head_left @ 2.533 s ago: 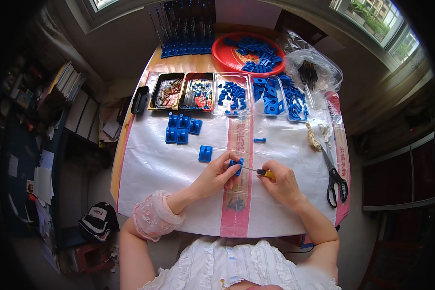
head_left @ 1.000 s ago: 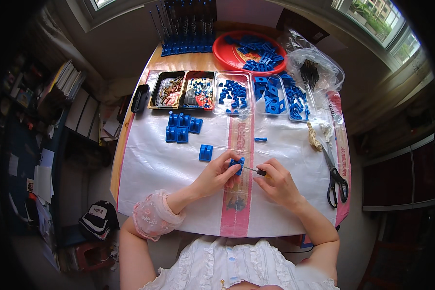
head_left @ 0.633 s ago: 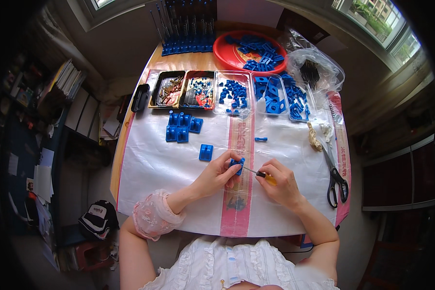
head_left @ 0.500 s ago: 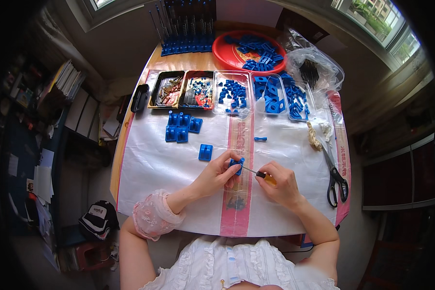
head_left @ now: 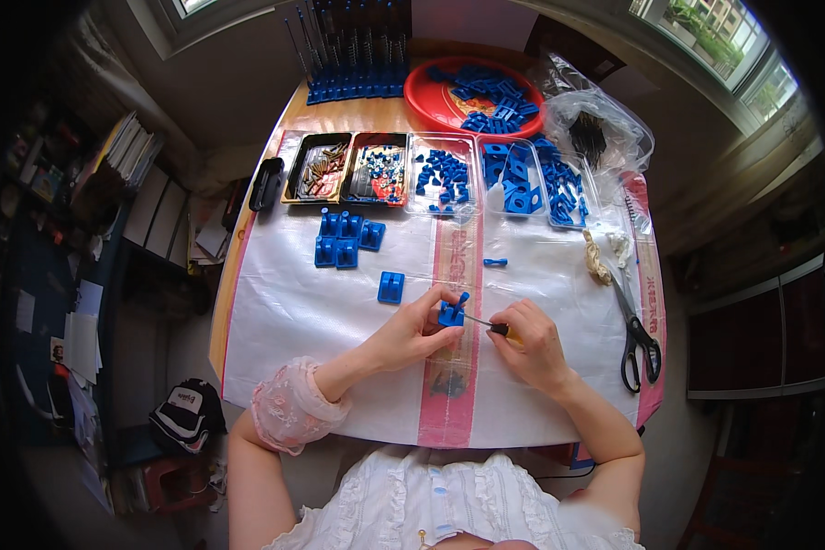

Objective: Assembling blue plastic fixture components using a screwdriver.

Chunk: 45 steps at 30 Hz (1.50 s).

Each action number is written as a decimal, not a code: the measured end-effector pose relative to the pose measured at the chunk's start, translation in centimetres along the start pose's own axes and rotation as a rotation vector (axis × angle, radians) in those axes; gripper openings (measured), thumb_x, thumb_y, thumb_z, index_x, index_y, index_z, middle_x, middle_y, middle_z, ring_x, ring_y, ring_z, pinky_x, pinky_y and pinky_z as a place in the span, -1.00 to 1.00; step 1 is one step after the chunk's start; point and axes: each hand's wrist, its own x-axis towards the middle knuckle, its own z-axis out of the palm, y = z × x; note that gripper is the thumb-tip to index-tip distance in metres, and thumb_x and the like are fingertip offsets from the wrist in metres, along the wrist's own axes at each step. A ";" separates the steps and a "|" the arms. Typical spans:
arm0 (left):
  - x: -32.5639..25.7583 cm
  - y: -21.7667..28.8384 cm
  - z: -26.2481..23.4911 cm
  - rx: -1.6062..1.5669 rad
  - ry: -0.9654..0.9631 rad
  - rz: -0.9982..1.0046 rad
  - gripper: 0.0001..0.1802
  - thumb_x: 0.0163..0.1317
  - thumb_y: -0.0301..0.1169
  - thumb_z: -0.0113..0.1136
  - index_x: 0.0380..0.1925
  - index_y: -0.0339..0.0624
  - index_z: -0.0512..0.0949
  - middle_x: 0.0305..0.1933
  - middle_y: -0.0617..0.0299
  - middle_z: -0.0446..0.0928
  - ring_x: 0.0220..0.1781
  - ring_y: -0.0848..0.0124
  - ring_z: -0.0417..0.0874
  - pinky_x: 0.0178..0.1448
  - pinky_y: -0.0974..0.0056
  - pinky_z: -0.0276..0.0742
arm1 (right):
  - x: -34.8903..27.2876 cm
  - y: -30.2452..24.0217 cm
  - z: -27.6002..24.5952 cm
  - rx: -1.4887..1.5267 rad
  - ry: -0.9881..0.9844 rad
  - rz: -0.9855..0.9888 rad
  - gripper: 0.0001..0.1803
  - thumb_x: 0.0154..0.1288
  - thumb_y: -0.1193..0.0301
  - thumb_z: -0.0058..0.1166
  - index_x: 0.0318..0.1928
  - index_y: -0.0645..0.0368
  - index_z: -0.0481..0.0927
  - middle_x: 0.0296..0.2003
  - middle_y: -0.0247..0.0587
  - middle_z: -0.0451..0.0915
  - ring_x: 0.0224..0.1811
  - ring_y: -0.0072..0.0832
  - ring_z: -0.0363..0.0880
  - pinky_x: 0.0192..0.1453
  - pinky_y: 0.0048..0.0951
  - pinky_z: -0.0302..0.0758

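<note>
Between the thumb and fingers of my left hand is a small blue plastic bracket, with a narrow blue piece standing up from it. My right hand grips a screwdriver with a black and yellow handle. Its thin metal shaft points left, and the tip meets the bracket or comes very close; I cannot tell which. Just beyond my left hand lies a square blue base. A small blue lever-like piece rests on the sheet past my hands. Farther left, several assembled blue pieces sit grouped together.
Across the back stand a black tray of brass-coloured parts, a tray of small mixed parts and clear boxes of blue pieces. Behind them are a red basin and blue stands with rods. Black scissors lie at right.
The blue bracket has turned in my left fingers, so its upright piece now leans out to the right and more of its flat base shows. The screwdriver has shifted slightly to the right.
</note>
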 end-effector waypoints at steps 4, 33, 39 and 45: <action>0.1 0.8 -0.6 0.055 -0.053 -0.116 -0.62 0.55 -0.36 0.20 0.22 -0.17 0.32 -0.41 0.21 0.69 -0.38 0.51 0.71 -0.25 0.32 0.58 | -0.1 0.1 0.0 -0.018 -0.006 -0.002 -0.77 0.09 0.59 0.38 -0.26 0.17 0.60 -0.36 -0.20 0.55 -0.25 -0.19 0.56 -0.17 -0.18 0.50; 0.4 1.2 -1.9 0.483 0.200 0.042 -0.81 0.31 -0.56 0.34 -0.08 -0.31 0.67 -0.24 0.09 0.67 -0.28 0.34 0.72 -0.14 0.28 0.65 | -0.2 0.3 0.1 -0.132 -0.029 -0.021 -0.78 0.11 0.54 0.37 -0.23 0.15 0.62 -0.35 -0.20 0.55 -0.26 -0.19 0.59 -0.16 -0.19 0.54; 0.5 1.1 -1.6 0.563 0.238 0.086 -0.87 0.31 -0.51 0.37 -0.15 -0.25 0.72 -0.25 0.10 0.68 -0.32 0.30 0.71 -0.16 0.25 0.63 | -0.3 0.3 -0.1 -0.123 -0.030 -0.011 -0.79 0.10 0.54 0.38 -0.24 0.15 0.64 -0.34 -0.21 0.56 -0.25 -0.20 0.59 -0.15 -0.19 0.54; 0.6 0.7 -1.7 0.583 0.238 0.105 -0.88 0.30 -0.53 0.37 -0.17 -0.25 0.72 -0.27 0.14 0.68 -0.34 0.34 0.69 -0.18 0.27 0.62 | -0.3 0.4 -0.1 -0.115 -0.029 -0.004 -0.79 0.11 0.53 0.39 -0.24 0.15 0.65 -0.34 -0.22 0.57 -0.24 -0.21 0.60 -0.14 -0.19 0.54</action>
